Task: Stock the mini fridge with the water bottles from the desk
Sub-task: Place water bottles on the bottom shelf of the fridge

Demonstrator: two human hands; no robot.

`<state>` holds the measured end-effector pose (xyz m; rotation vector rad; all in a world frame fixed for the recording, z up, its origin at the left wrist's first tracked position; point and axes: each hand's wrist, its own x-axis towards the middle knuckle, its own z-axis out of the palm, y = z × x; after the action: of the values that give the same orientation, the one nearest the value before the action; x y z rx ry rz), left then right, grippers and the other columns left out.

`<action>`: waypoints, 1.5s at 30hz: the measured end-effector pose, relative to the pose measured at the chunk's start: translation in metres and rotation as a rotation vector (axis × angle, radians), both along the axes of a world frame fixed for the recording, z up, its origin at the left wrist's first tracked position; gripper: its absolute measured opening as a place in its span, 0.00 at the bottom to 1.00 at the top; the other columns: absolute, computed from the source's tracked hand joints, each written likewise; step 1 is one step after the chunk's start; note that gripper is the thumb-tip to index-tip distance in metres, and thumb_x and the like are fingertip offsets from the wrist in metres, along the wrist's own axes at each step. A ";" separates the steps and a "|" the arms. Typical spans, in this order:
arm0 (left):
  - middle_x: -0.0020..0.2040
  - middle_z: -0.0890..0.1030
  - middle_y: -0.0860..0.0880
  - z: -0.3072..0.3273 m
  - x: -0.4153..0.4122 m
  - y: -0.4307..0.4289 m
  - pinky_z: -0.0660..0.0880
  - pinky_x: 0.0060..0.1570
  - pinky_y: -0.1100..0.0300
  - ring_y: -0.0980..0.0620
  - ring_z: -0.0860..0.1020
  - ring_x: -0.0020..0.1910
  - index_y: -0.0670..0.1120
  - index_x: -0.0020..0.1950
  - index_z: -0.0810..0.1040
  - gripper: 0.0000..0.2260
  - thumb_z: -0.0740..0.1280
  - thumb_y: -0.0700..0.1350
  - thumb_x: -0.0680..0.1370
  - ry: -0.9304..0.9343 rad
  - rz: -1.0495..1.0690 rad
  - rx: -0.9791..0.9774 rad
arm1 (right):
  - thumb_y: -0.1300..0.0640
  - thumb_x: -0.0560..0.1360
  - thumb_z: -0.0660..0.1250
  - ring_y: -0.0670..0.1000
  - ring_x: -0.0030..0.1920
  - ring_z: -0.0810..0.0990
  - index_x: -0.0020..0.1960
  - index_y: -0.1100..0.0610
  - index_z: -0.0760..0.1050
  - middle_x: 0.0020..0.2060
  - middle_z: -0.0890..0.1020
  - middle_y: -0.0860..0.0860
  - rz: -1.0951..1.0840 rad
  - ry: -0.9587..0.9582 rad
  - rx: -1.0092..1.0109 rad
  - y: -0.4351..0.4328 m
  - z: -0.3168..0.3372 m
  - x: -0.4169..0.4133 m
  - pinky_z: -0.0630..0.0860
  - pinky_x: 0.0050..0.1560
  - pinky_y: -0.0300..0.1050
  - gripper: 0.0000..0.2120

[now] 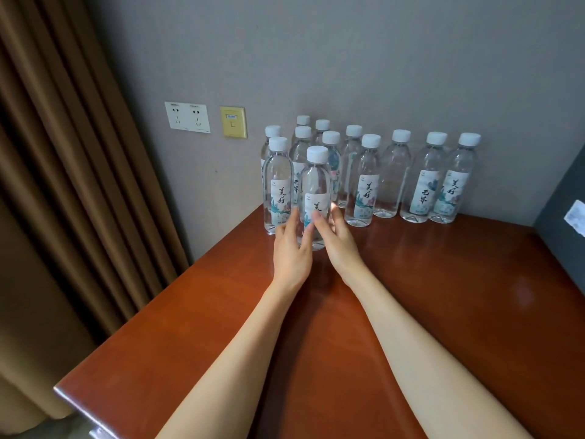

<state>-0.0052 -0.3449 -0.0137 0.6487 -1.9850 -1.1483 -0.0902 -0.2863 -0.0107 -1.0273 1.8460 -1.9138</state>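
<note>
The left grip [292,248] and right grip [337,239] are covering the base and lower label of the front bottle [315,185]. Their fingertips are blurring, so whether they are pressing on it is not showing clearly. Behind the front bottle, the rear bottles [303,120] are showing little more than their caps. Far right of the front bottle, the picture's edge is cutting off a dark panel [560,204] and its white sticker [575,217]. Left of the front bottle, the print on the wall sockets [187,117] is coming out too small to read. Nearer than the front bottle, the bottom edge is cropping both forearms [253,359] and the desk [443,296].
</note>
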 end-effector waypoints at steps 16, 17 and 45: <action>0.49 0.80 0.56 0.008 0.016 0.024 0.72 0.43 0.75 0.67 0.79 0.44 0.55 0.54 0.76 0.09 0.67 0.57 0.77 0.143 -0.109 0.210 | 0.35 0.78 0.54 0.45 0.60 0.74 0.62 0.46 0.70 0.54 0.76 0.40 -0.190 -0.096 0.067 0.026 0.004 0.021 0.70 0.60 0.42 0.20; 0.47 0.80 0.56 0.008 0.020 0.028 0.72 0.41 0.75 0.67 0.79 0.42 0.56 0.52 0.76 0.07 0.67 0.56 0.77 0.148 -0.111 0.211 | 0.33 0.76 0.53 0.48 0.60 0.76 0.59 0.45 0.71 0.54 0.78 0.42 -0.197 -0.104 0.081 0.030 0.006 0.026 0.73 0.62 0.49 0.21; 0.50 0.84 0.47 0.004 0.121 0.168 0.75 0.41 0.66 0.57 0.82 0.43 0.45 0.57 0.80 0.14 0.68 0.52 0.78 0.166 -0.280 0.284 | 0.29 0.71 0.56 0.51 0.41 0.84 0.45 0.45 0.75 0.39 0.83 0.47 -0.376 -0.066 0.104 0.190 0.006 0.137 0.82 0.45 0.56 0.22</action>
<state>0.1158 -0.1767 -0.0098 0.4053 -1.8263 -1.6194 0.0467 -0.0965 -0.0048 -0.6079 2.1961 -1.9917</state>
